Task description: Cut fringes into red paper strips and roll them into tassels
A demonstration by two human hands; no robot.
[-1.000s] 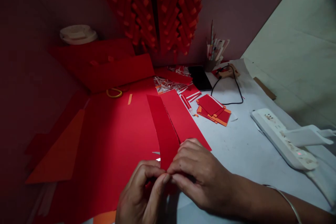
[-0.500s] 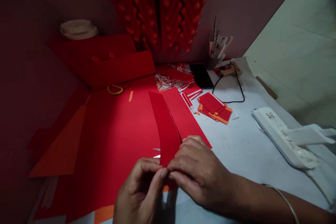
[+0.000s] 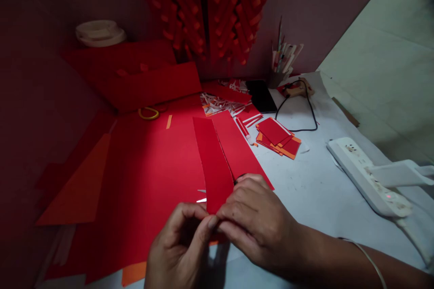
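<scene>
A long red paper strip (image 3: 213, 158) stretches away from me, its near end pinched between the fingers of both hands. My left hand (image 3: 183, 241) grips the left corner, thumb and index finger pressed together. Close against it, my right hand (image 3: 259, 221) pinches the right side of the same end. Under the strip, the silver tips of what look like scissors (image 3: 201, 200) poke out on the left, and a dark handle piece (image 3: 240, 177) shows beside my right knuckles. Large red paper sheets (image 3: 152, 167) lie beneath.
Cut red and orange cards (image 3: 278, 137) lie at right, beside a red glue stick (image 3: 242, 128). Behind are paper scraps (image 3: 217, 103), a black phone (image 3: 261, 95) and a pen cup (image 3: 276, 79). A white power strip (image 3: 366, 176) sits far right. A yellow handle loop (image 3: 149, 114) shows at left.
The view shifts very slightly. Both hands keep the same pinch on the strip, which looks a little flatter and brighter at its near part.
</scene>
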